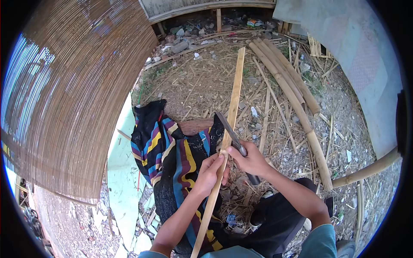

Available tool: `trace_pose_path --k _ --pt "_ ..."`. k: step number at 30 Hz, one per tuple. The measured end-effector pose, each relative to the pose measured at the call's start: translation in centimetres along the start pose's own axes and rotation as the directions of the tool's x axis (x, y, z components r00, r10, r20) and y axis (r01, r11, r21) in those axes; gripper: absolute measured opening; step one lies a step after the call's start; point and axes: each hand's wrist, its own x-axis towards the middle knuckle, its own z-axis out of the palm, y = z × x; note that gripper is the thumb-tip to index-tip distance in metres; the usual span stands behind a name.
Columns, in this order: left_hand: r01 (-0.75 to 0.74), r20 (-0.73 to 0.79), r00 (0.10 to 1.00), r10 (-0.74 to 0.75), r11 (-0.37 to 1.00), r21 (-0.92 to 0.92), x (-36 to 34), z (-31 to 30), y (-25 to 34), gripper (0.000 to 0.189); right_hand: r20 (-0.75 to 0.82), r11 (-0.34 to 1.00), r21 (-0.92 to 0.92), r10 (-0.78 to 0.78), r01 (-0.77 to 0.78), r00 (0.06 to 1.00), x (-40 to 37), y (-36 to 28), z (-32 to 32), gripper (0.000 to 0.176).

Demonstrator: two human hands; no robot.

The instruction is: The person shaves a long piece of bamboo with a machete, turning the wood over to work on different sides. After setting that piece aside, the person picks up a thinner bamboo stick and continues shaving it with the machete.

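A long, pale bamboo strip [234, 99] runs from the bottom of the view up past both hands. My left hand [209, 174] is closed around the strip, its thumb on the surface. Just right of it, my right hand [248, 158] grips a knife [232, 134] with a dark blade that slants up and left across the strip. The knife's handle end shows below my right hand. My right thumb rests near the strip, close to my left thumb. Beneath the strip lies a striped dark cloth [183, 159].
Several bamboo poles [297, 103] lie on the littered ground at right. A slatted bamboo screen [77, 94] stands at left, beside a pale green sheet [120, 172]. A reddish block [195, 126] lies behind the cloth. A pale panel [348, 64] is at upper right.
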Motion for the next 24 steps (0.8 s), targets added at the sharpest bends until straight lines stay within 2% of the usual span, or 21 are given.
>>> trace_pose_path --k 2,3,5,7,9,10,12,13,15,17,19,20,21,24 --pt "-0.011 -0.031 0.999 0.012 0.999 0.044 -0.1 -0.1 -0.1 0.034 0.044 0.964 -0.207 -0.159 0.165 0.986 0.2 -0.7 -1.2 0.038" --pt "-0.026 -0.054 0.998 0.031 0.995 0.091 -0.1 -0.2 -0.1 0.033 0.050 0.964 -0.207 -0.161 0.168 0.986 0.0 -1.0 -1.7 0.038" --pt "-0.040 -0.110 0.993 0.053 0.992 0.118 -0.3 -0.1 0.0 0.035 0.111 0.776 -0.564 -0.270 0.284 0.956 -0.3 -1.6 -2.5 0.044" --pt "-0.047 -0.164 0.984 0.071 0.988 0.145 -0.4 -0.3 -0.2 0.036 0.132 0.733 -0.623 -0.247 0.274 0.960 -0.6 -1.9 -2.4 0.047" --pt "-0.115 -0.174 0.963 0.204 0.900 0.420 -0.3 -0.8 -0.9 0.035 0.171 0.628 -0.706 -0.297 0.327 0.939 -0.9 -2.0 -2.1 0.047" --pt "-0.112 -0.179 0.963 0.203 0.902 0.418 -0.3 -0.8 -1.0 0.035 0.176 0.629 -0.704 -0.295 0.330 0.939 -0.9 -2.1 -2.0 0.047" --pt "-0.310 -0.076 0.867 0.493 0.651 0.692 -0.3 -0.7 -1.0 0.037 0.159 0.569 -0.782 -0.213 0.255 0.964 -1.0 -2.1 -2.0 0.048" --pt "-0.303 -0.085 0.867 0.490 0.656 0.691 -0.4 -0.7 -1.0 0.037 0.168 0.570 -0.780 -0.209 0.259 0.963 -0.5 -1.5 -2.2 0.048" --pt "-0.195 -0.140 0.896 0.421 0.657 0.728 -0.9 -0.5 -0.6 0.031 -0.058 0.649 -0.755 -0.216 0.099 0.975 1.4 0.1 -3.9 0.047" --pt "-0.178 -0.142 0.920 0.366 0.710 0.681 -2.0 0.6 -0.2 0.031 -0.336 0.704 -0.692 -0.116 -0.162 0.935 3.9 -1.4 -7.4 0.049" --pt "-0.170 -0.112 0.951 0.287 0.793 0.585 -1.9 1.2 -0.9 0.034 -0.399 0.726 -0.665 -0.146 -0.176 0.905 4.4 -0.9 -9.6 0.049" --pt "-0.213 -0.084 0.947 0.311 0.800 0.561 -1.8 1.6 -0.9 0.039 -0.450 0.746 -0.638 -0.161 -0.190 0.879 4.4 -0.7 -10.2 0.048" --pt "-0.210 -0.082 0.949 0.304 0.804 0.556 -1.6 1.5 -1.1 0.039 -0.451 0.742 -0.640 -0.155 -0.198 0.879 4.1 -0.6 -10.0 0.048" --pt "-0.089 -0.110 0.982 0.152 0.892 0.443 -0.9 0.9 -1.4 0.043 -0.350 0.817 -0.556 -0.065 -0.152 0.934 2.6 -0.5 -8.3 0.046"
